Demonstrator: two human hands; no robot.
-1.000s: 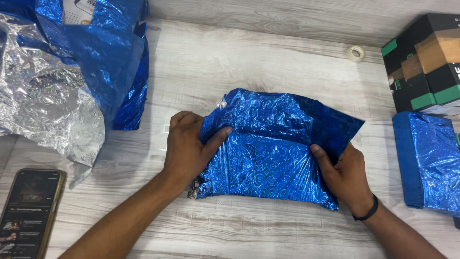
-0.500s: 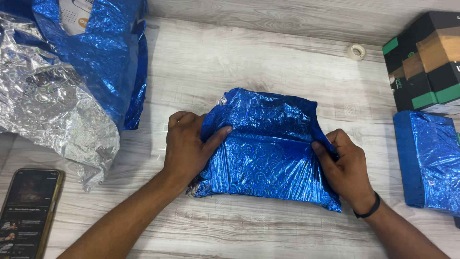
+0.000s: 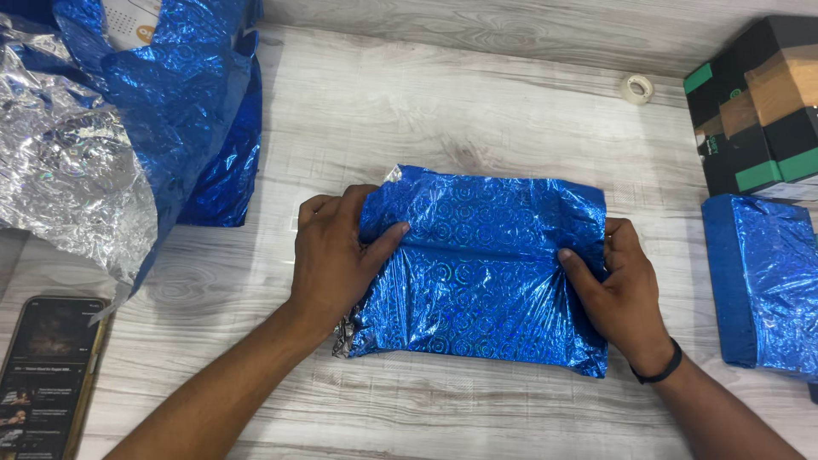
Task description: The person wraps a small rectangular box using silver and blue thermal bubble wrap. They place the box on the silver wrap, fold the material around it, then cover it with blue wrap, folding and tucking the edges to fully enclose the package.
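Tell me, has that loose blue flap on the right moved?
Yes. The flap is folded in against the parcel, away from the wrapped box.

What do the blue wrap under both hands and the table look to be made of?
Blue wrap: likely thin metallic foil paper, glossy, with an embossed swirl pattern; it creases sharply and shows a silver underside at its left corner. Table: looks like pale grey wood-grain laminate, matte; real wood cannot be ruled out.

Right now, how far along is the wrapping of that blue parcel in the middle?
Done: blue foil paper covers the top of the parcel, its two flaps meeting along a seam. In hand: left hand and right hand press the foil at both ends. Left: the ends look unfolded, silver lining shows at the left corners, and no tape is visible; the tape roll lies apart.
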